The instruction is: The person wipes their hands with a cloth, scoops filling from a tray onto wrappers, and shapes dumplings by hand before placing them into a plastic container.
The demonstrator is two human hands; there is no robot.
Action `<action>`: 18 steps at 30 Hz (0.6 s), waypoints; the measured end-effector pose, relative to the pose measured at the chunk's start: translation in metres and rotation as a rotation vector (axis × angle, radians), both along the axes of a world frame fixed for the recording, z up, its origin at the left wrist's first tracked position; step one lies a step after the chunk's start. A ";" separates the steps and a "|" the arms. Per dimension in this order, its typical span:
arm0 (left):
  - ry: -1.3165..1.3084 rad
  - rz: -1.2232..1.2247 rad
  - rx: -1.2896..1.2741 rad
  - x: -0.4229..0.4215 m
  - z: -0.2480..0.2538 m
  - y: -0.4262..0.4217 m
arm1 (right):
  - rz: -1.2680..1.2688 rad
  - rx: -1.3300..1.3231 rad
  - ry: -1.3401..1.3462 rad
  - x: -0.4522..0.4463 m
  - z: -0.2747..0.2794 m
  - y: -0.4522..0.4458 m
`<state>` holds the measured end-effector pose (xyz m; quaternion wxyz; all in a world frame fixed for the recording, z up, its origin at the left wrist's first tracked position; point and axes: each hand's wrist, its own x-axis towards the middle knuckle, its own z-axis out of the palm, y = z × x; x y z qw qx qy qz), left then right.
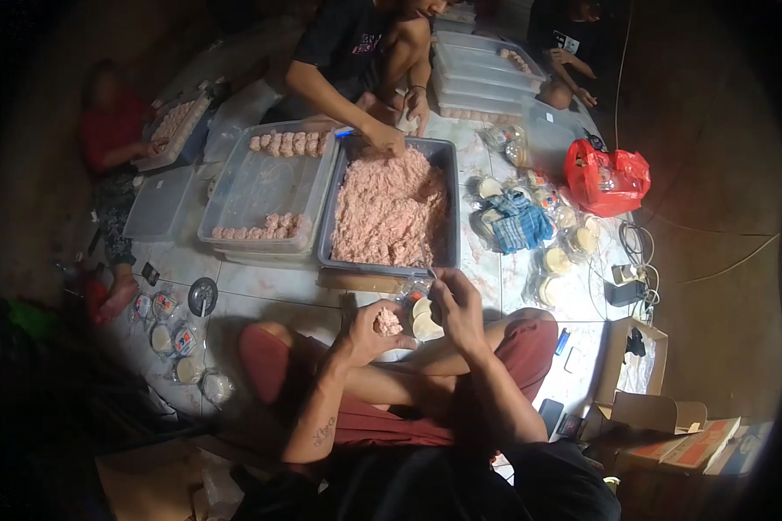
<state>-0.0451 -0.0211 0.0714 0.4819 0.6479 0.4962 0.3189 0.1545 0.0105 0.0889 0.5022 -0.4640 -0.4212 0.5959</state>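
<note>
My left hand (372, 333) is curled around a dumpling (388, 322) topped with pink minced filling; its wrapper is mostly hidden by my fingers. My right hand (458, 306) pinches a thin utensil (432, 273), whose tip points at the near edge of the tub; its kind is too small to make out. Just beyond both hands stands a grey tub (325, 247) heaped with pink minced filling (387, 208). Between my hands, on the floor, lie pale round dumpling wrappers (425, 323).
A clear plastic box (256, 187) with rows of dumplings stands left of the tub. Across from me a person's hand (386, 139) reaches into the filling. To the right are packs of wrappers (556, 260), a blue cloth (520, 224), a red bag (606, 180) and cables (639, 247).
</note>
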 end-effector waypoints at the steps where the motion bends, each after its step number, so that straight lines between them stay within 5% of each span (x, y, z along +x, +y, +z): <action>1: -0.154 0.119 0.205 0.009 -0.004 0.000 | -0.006 0.003 -0.006 0.008 -0.034 0.009; 3: -0.079 0.036 0.067 -0.001 -0.003 0.000 | 0.064 -0.310 0.060 0.027 -0.101 0.019; 5: 0.059 -0.030 -0.115 -0.014 0.001 0.001 | -0.049 -0.309 -0.084 0.025 -0.098 -0.011; 7: -0.067 0.006 -0.014 -0.011 0.003 0.001 | -0.065 -0.323 -0.218 0.027 -0.069 -0.034; 10: -0.183 0.059 0.100 0.001 0.000 0.003 | 0.074 -0.020 -0.387 0.023 -0.010 -0.059; 12: -0.199 -0.035 0.188 0.009 -0.014 0.009 | 0.052 0.633 -0.695 0.011 0.034 -0.062; 13: -0.104 -0.046 0.006 0.005 -0.026 0.014 | 0.054 0.628 -0.696 0.014 0.033 -0.066; 16: 0.200 -0.010 0.274 0.005 -0.004 0.016 | 0.196 0.579 -0.827 0.027 0.036 -0.070; 18: 0.189 -0.004 0.128 0.001 0.006 0.012 | 0.235 0.491 -0.821 0.037 0.060 -0.072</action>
